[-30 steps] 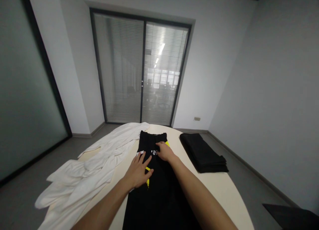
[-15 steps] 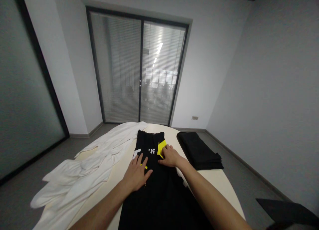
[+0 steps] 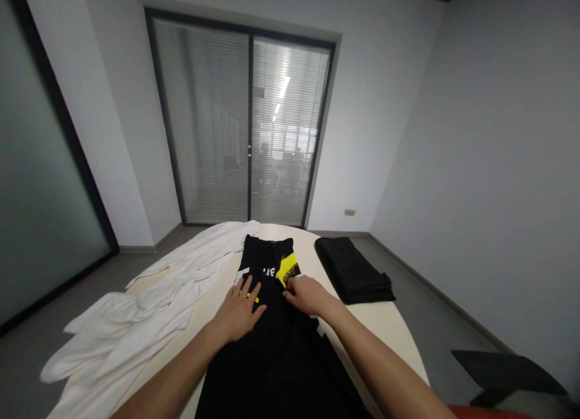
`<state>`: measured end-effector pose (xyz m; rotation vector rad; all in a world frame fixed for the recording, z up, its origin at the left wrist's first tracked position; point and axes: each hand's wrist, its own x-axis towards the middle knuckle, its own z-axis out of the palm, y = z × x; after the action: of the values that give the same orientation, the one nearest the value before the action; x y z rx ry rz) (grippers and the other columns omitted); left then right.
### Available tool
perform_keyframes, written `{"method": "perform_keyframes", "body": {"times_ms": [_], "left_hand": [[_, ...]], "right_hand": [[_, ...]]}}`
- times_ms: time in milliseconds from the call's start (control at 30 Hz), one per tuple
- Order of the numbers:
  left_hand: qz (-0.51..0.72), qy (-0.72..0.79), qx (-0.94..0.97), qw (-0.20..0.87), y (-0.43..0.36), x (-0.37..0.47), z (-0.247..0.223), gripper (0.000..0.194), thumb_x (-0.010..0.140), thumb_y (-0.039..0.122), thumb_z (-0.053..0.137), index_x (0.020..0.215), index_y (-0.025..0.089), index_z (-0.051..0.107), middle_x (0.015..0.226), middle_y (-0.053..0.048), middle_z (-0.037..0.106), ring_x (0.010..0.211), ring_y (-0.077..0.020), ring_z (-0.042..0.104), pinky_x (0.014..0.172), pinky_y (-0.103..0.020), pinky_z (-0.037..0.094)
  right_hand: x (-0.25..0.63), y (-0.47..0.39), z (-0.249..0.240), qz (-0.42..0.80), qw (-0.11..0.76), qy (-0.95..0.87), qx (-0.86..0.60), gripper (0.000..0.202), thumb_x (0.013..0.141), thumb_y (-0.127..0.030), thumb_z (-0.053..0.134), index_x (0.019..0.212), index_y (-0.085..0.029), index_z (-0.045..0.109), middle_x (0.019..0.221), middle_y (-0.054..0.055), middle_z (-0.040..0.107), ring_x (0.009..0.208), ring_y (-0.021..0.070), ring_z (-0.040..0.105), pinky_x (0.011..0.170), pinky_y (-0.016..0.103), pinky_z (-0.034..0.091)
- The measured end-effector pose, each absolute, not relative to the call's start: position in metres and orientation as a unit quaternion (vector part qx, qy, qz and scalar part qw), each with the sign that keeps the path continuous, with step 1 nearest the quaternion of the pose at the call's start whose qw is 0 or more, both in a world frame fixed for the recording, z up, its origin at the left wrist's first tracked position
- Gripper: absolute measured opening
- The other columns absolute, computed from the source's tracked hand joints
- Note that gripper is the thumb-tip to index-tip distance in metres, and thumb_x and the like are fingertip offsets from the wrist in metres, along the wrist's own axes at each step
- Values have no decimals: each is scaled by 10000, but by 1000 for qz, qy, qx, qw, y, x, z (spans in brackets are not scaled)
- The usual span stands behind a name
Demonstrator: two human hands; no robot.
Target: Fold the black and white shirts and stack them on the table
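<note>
Black trousers [image 3: 276, 358] lie lengthwise in front of me, their narrow waistband end away from me. White lettering, a white patch and yellow patches are printed near that end. My left hand [image 3: 235, 313] rests flat on the left side of the fabric, fingers spread, partly over a small yellow mark. On the right side, my right hand [image 3: 308, 295] has its fingers curled at the lower edge of the large yellow patch, thumb on the cloth. Its fingertips are partly hidden, and the hand seems to pinch the fabric there.
A pale round-edged table [image 3: 399, 334] carries everything. Crumpled white cloth [image 3: 149, 304] covers its left side and hangs over the edge. Folded black clothing [image 3: 353, 271] sits at the right. A dark chair part [image 3: 512, 370] stands beyond the table at lower right.
My right hand has shifted down the yellow patch and curled more, uncovering its black-speckled part. My left hand stays flat on the cloth. The whole view has swung slightly to the right.
</note>
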<state>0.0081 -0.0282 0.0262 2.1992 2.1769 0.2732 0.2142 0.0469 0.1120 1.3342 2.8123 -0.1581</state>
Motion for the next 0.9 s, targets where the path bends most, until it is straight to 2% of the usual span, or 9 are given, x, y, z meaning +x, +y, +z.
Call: {"method": "perform_keyframes", "body": {"times_ms": [133, 167, 233, 367, 467, 533, 633, 800, 900], "left_hand": [[101, 683, 723, -2, -34, 12, 30, 645, 962, 538, 398, 1507, 192, 385, 1598, -127, 277, 1476, -366, 209, 1175, -546, 221], [102, 677, 729, 1, -35, 13, 31, 640, 966, 531, 395, 1512, 197, 374, 1600, -119, 276, 1475, -363, 213, 1174, -550, 224], [102, 671, 735, 13, -36, 15, 31, 638, 972, 530, 384, 1521, 206, 354, 1604, -114, 265, 1473, -363, 220, 1170, -558, 234], [99, 668, 737, 29, -34, 15, 29, 642, 977, 539, 373, 1529, 214, 334, 1613, -117, 229, 1478, -366, 196, 1166, -572, 229], [89, 669, 737, 39, -33, 15, 30, 650, 975, 536, 381, 1531, 203, 327, 1615, -126, 219, 1478, -370, 191, 1166, -578, 225], [88, 668, 738, 41, -33, 16, 31, 646, 976, 531, 382, 1529, 201, 332, 1615, -127, 219, 1479, -369, 189, 1165, -582, 222], [88, 669, 737, 40, -34, 16, 32, 644, 978, 524, 378, 1529, 195, 328, 1615, -124, 224, 1480, -370, 187, 1164, -582, 223], [121, 645, 755, 17, -34, 17, 33, 622, 963, 429, 439, 1537, 231, 303, 1592, -97, 316, 1474, -338, 233, 1177, -559, 217], [159, 590, 791, 4, -35, 20, 39, 572, 942, 300, 467, 1505, 296, 363, 1522, -47, 443, 1419, -275, 353, 1184, -502, 245]], "right_hand": [[223, 35, 122, -96, 103, 888, 438, 488, 720, -617, 677, 900, -168, 736, 969, 152, 733, 911, 325, 696, 680, 339, 491], [226, 33, 122, -95, 126, 884, 440, 474, 692, -608, 703, 844, -160, 733, 930, 155, 734, 893, 330, 700, 663, 336, 491], [234, 33, 119, -123, 146, 881, 432, 371, 732, -532, 684, 713, -161, 701, 787, 123, 728, 801, 289, 711, 634, 311, 485], [246, 41, 102, -350, 102, 850, 381, 361, 844, -458, 589, 631, -167, 593, 606, 22, 662, 512, 129, 628, 549, 230, 460], [250, 47, 90, -511, 10, 798, 319, 433, 840, -591, 590, 736, -173, 542, 615, -11, 642, 447, 87, 559, 474, 193, 415], [253, 48, 87, -556, -29, 781, 285, 490, 820, -662, 586, 815, -174, 543, 604, -28, 622, 443, 81, 536, 454, 183, 391], [259, 45, 89, -552, -10, 788, 271, 529, 732, -652, 698, 897, -162, 587, 597, -51, 593, 443, 68, 498, 446, 176, 372], [275, 41, 93, -487, 62, 815, 308, 572, 533, -511, 881, 924, -173, 635, 645, -67, 597, 489, 69, 515, 462, 174, 377], [281, 39, 95, -443, 87, 823, 344, 507, 536, -478, 879, 870, -182, 638, 628, -60, 608, 498, 84, 539, 471, 181, 385]]}}
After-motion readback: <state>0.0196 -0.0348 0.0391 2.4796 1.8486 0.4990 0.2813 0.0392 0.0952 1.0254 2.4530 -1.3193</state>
